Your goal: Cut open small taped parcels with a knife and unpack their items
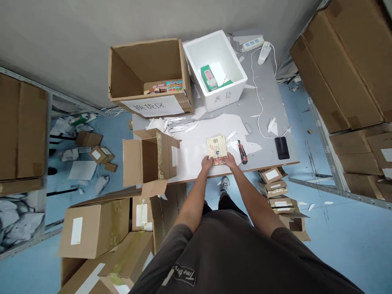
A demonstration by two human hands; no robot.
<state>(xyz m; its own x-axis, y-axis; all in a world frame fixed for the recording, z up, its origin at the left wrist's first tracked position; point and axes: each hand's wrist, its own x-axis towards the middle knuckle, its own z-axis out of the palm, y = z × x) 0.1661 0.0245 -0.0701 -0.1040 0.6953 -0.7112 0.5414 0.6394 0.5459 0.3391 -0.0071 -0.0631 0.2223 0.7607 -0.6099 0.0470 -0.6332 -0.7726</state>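
Note:
A small beige flat pack (216, 147) with a barcode lies on the grey table (269, 118) near its front edge. My left hand (207, 163) grips its near left corner with fingers closed. Closed on the near right corner is my right hand (230, 160). A red utility knife (242, 152) lies just right of my right hand. An opened cardboard box (150, 159) lies on its side to the left of the pack.
At the back stand a large open carton (150, 75) with a few packs inside and a white foam box (216, 69). A black phone (281, 147) on a white cable, paper scraps and a power strip (252, 43) are on the table. Cartons crowd the floor and shelves.

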